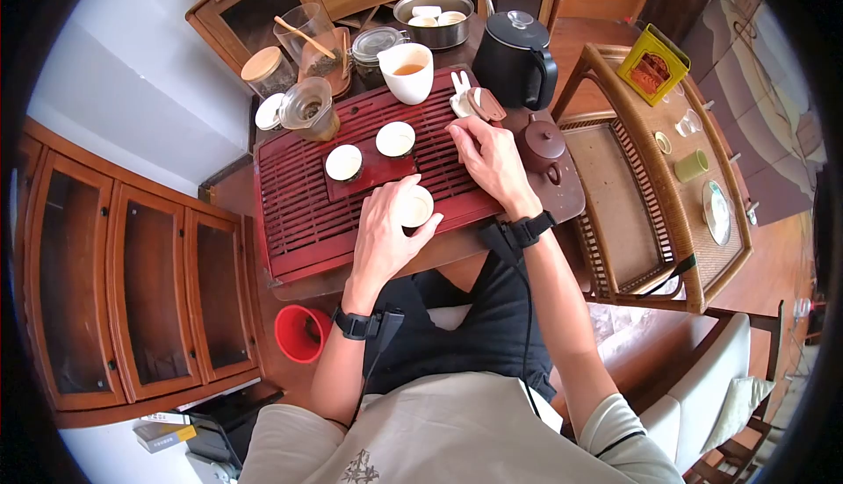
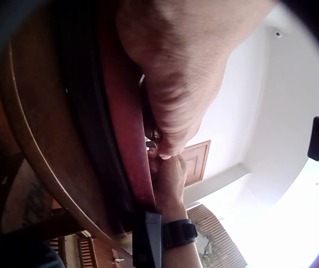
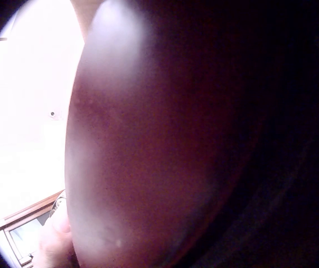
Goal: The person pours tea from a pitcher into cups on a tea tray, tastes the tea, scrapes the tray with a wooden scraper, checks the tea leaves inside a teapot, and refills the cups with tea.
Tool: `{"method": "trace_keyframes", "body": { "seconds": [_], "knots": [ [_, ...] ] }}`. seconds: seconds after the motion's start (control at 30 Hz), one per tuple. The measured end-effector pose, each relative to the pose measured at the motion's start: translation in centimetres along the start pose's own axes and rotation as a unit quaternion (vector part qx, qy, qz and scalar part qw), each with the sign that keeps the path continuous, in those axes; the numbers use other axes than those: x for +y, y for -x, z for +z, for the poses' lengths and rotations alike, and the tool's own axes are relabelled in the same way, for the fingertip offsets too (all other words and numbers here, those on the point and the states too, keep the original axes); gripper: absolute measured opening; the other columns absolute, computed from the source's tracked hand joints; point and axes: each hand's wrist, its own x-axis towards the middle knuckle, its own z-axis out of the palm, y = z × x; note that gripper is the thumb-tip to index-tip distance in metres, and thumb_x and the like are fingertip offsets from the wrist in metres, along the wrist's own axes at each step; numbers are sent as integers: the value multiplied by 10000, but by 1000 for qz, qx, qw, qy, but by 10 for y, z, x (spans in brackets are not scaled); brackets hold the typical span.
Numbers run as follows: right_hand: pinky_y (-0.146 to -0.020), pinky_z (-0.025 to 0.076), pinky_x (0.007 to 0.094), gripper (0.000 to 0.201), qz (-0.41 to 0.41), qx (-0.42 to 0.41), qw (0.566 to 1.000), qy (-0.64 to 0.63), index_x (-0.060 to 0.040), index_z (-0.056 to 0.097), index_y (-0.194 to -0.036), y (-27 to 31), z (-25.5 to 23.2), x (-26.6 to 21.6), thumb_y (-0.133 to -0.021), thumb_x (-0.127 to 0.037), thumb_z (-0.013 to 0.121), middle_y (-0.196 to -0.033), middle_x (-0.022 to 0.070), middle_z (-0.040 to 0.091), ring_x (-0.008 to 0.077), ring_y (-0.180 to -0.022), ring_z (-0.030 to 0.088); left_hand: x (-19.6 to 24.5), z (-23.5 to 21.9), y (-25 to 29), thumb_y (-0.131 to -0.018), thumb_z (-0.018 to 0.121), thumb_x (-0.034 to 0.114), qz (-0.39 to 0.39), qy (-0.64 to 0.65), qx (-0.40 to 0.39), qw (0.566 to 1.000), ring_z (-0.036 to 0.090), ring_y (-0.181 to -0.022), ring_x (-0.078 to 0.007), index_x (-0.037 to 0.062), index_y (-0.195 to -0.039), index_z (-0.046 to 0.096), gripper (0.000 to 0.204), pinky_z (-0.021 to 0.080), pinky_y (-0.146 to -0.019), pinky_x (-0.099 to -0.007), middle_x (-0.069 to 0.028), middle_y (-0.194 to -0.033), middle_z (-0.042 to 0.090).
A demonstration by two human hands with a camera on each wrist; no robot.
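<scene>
A small white cup [image 1: 416, 206] is held between the thumb and fingers of the left hand [image 1: 386, 231], over the front of the slatted red tea tray [image 1: 299, 238]. Two more pale cups, one on the left [image 1: 343, 163] and one on the right [image 1: 396, 140], stand on a small red stand behind it. Loosely bent, the fingers of the right hand [image 1: 496, 163] rest over the tray's right side, with nothing visible in them. The left wrist view shows the left hand [image 2: 176, 72] large, the right hand [image 2: 172, 181] beyond. A dark reddish blur fills much of the right wrist view.
A white pitcher [image 1: 409, 80] of tea, a glass strainer vessel [image 1: 309, 111] and a white rabbit figure [image 1: 463, 96] stand behind the hands. Right of them are a brown teapot [image 1: 541, 143] and a black kettle [image 1: 514, 58]. A red bin [image 1: 300, 335] stands below left.
</scene>
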Motion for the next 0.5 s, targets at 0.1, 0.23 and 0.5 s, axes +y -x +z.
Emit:
{"method": "trace_keyframes", "body": {
  "seconds": [0.1, 0.23, 0.5],
  "knots": [
    [-661, 512, 420, 186, 3, -4, 1000, 22, -14, 653, -925, -1, 0, 1, -931, -192, 597, -758, 203, 653, 371, -733, 658, 1, -1, 0, -737, 802, 199, -9, 6, -3, 1000, 591, -961, -312, 24, -1205, 573, 550, 451, -912, -419, -146, -1044, 624],
    [-665, 514, 417, 184, 9, -3, 1000, 3, -12, 654, -918, 0, 0, 0, -928, -187, 599, -758, 203, 654, 372, -737, 659, 1, 0, 1, -737, 803, 201, -10, 12, 0, 1000, 588, -956, -314, 23, -1205, 571, 552, 453, -905, -419, -144, -1040, 621],
    [-668, 516, 408, 170, 16, -5, 999, 27, -13, 654, -923, -1, 0, -3, -924, -177, 606, -758, 203, 655, 375, -745, 659, -2, 1, 2, -734, 804, 194, 2, 10, 10, 1000, 583, -930, -315, 26, -1206, 568, 553, 460, -877, -424, -142, -1010, 614]
  ]
}}
